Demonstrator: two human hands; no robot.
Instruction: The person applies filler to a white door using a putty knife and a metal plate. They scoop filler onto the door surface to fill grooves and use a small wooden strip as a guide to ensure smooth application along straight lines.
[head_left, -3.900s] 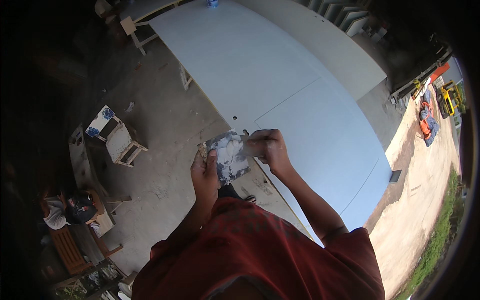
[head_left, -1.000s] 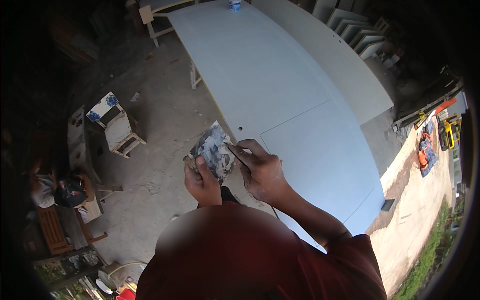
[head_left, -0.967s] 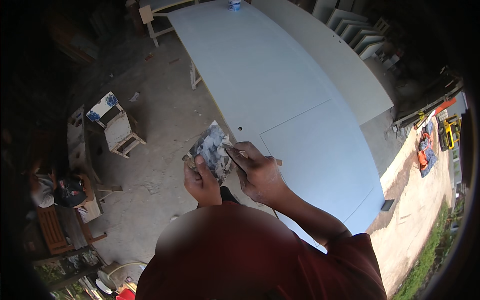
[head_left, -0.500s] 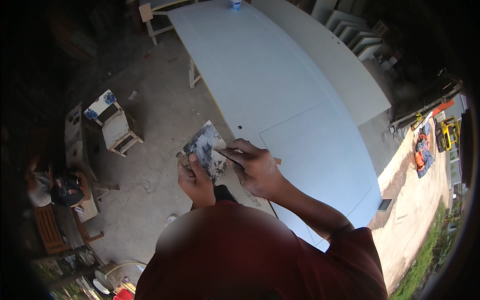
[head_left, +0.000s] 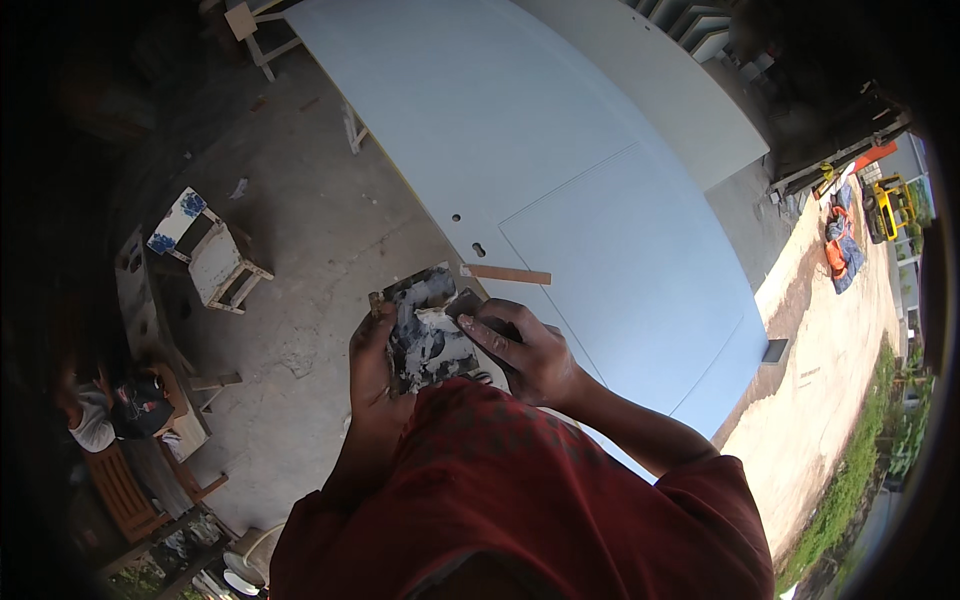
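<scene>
My left hand grips the edge of a dark, putty-smeared mixing board, thumb at its upper corner. A lump of white putty lies on the board's right side. In my right hand is a putty knife, its dark blade touching the board beside the putty. The fingers wrap round the handle and hide most of it. Just beyond both hands lies a large pale blue panel with a small round hole and an oblong one near its left edge. A flat wooden strip rests on that edge.
A paint-stained white chair stands on the concrete floor at left. Trestle legs support the panel. A second grey panel lies to its right. A slatted wooden seat is at lower left, and a yellow machine stands outside at far right.
The mixing board has tipped flatter and turned, with its putty now facing up. My right hand has shifted slightly right and down, uncovering the wooden strip. The whole view has shifted.
</scene>
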